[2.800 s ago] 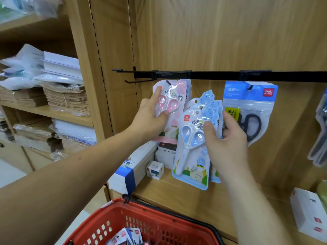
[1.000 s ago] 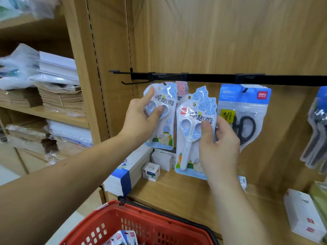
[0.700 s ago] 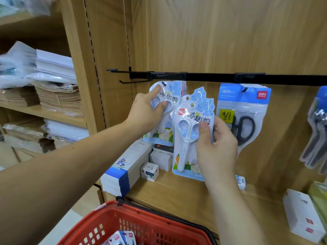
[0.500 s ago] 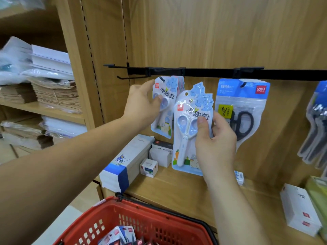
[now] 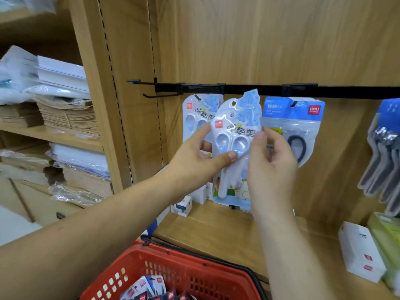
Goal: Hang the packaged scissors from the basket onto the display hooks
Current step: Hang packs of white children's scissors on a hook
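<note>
Far left: wood-grain shelves [image 5: 54,135] with stacked kraft paper bags [image 5: 67,118] and white sheets in crinkled clear film. Black metal rail [image 5: 249,89] runs across the wooden back panel; an empty thin wire hook [image 5: 160,95] sits at its left end. Next hook carries a glossy blue blister pack of scissors [image 5: 198,118], flat card, moulded clear bubble.

Left hand [image 5: 194,167]: thumb across the front and fingers behind a second blue scissors pack [image 5: 234,148], clamped on its left edge. Pack is off the rail, tilted slightly, hang-hole near the top, just below the rail. Right hand [image 5: 270,167]: thumb and fingers pinch the same pack's right edge.

Right of that: hung clear pouch with blue header, black-handled scissors [image 5: 296,131] inside. Bottom: red perforated plastic basket [image 5: 190,276], black rim, more packs inside.
</note>
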